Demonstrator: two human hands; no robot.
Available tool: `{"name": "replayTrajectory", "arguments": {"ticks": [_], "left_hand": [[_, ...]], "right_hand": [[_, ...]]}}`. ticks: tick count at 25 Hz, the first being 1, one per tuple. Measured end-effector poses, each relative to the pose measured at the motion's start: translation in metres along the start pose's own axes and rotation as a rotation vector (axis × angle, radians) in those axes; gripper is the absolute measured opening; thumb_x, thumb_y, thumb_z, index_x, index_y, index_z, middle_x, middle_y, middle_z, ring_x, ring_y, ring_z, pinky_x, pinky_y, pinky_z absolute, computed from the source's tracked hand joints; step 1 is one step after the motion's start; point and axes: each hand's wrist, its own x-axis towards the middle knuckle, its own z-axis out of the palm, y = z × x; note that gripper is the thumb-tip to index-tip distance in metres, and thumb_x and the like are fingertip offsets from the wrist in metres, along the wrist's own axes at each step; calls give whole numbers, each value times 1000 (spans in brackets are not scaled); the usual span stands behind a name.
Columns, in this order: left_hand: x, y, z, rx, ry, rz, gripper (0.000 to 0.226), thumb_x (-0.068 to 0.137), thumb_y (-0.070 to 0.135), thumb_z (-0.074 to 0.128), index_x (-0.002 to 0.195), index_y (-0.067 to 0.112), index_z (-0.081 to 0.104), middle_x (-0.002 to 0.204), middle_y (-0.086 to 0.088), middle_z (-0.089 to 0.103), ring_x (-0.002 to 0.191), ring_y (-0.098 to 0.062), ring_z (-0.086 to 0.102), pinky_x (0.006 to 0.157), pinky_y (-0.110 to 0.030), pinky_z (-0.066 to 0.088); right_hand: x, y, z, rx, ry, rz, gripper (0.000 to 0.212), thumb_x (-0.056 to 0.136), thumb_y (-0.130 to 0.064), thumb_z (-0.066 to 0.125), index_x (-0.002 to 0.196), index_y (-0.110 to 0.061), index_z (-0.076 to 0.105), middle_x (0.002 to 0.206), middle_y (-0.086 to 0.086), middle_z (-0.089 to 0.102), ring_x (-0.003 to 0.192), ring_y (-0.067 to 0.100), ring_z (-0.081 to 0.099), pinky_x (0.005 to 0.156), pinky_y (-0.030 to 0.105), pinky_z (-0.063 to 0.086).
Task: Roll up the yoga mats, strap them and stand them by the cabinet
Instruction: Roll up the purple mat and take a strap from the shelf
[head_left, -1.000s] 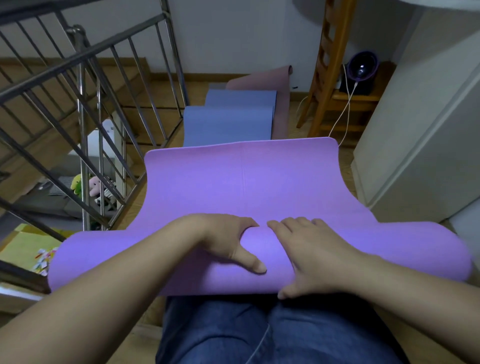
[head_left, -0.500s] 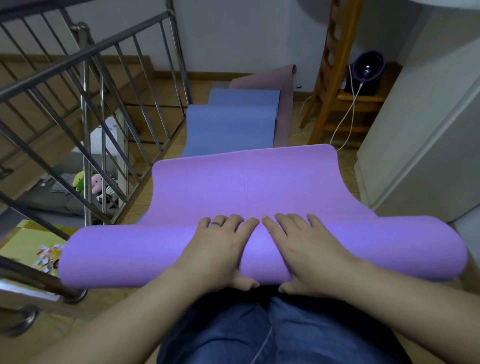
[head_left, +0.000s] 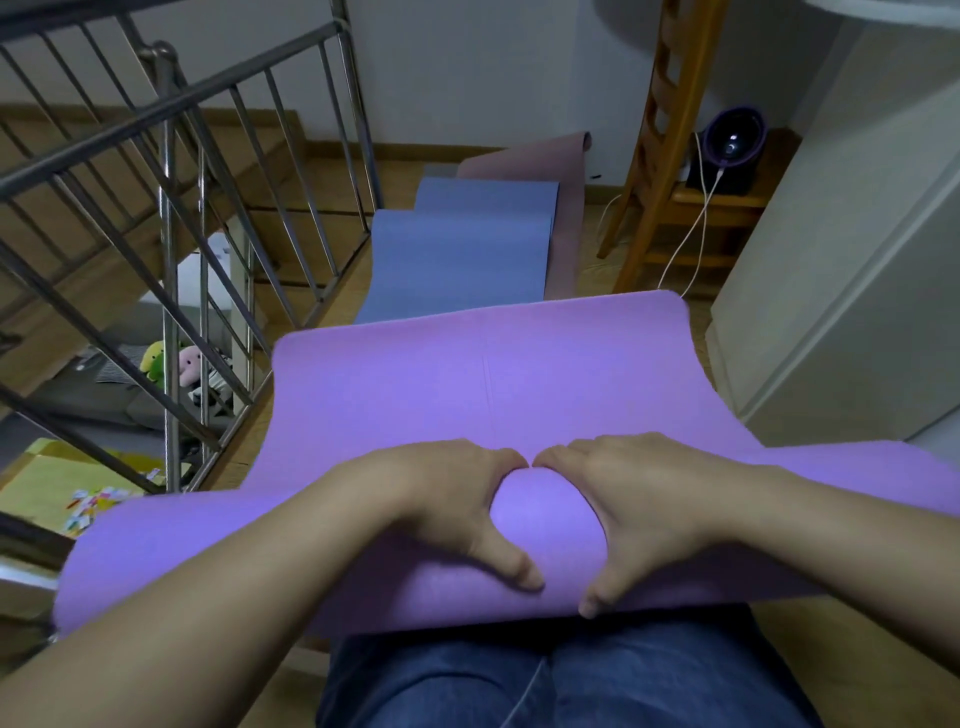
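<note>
At the left of the frame, a grey metal stair railing (head_left: 166, 218) stood beside a partly rolled purple foam yoga mat (head_left: 483, 395), its roll lying across the lower centre. The left hand (head_left: 447, 499) and, just right of it, the right hand (head_left: 644, 499) each curled round that roll, thumbs nearest the camera. A pale cabinet (head_left: 857, 270) filled the right edge.

Purple mat (head_left: 519, 395), blue mat (head_left: 462, 260), dusty-pink mat (head_left: 563, 171), blue jeans (head_left: 571, 680)

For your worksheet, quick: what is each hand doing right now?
Left hand: grips the rolled purple mat.
Right hand: grips the same roll.
</note>
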Motion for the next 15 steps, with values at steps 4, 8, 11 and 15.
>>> {"name": "replayTrajectory", "arguments": {"ticks": [4,8,11,15], "left_hand": [[-1,0,2,-116,-103,-17,83,63,69,71,134,44,37,124,19,56,108,-10,56,97,-35,46],[-8,5,10,160,87,22,94,70,69,65,146,32,22,141,5,40,125,-20,42,104,-42,37],[-13,11,29,357,189,20,107,68,68,65,148,25,9,144,-1,33,127,-27,37,105,-46,33],[-3,2,21,222,165,11,104,65,67,69,146,29,17,138,1,41,122,-24,42,102,-42,37]], "right_hand": [[4,3,7,206,-134,22,95,51,-66,80,130,-37,36,119,-14,56,103,11,56,90,32,48],[17,17,1,368,-251,58,94,53,-58,84,131,-40,35,120,-19,54,105,7,55,93,29,48],[25,22,-4,441,-311,73,94,52,-57,85,132,-41,37,120,-22,53,108,4,56,95,30,47],[12,9,1,156,-195,94,109,57,-66,76,146,-33,20,135,-10,44,122,14,45,102,37,41]]}}
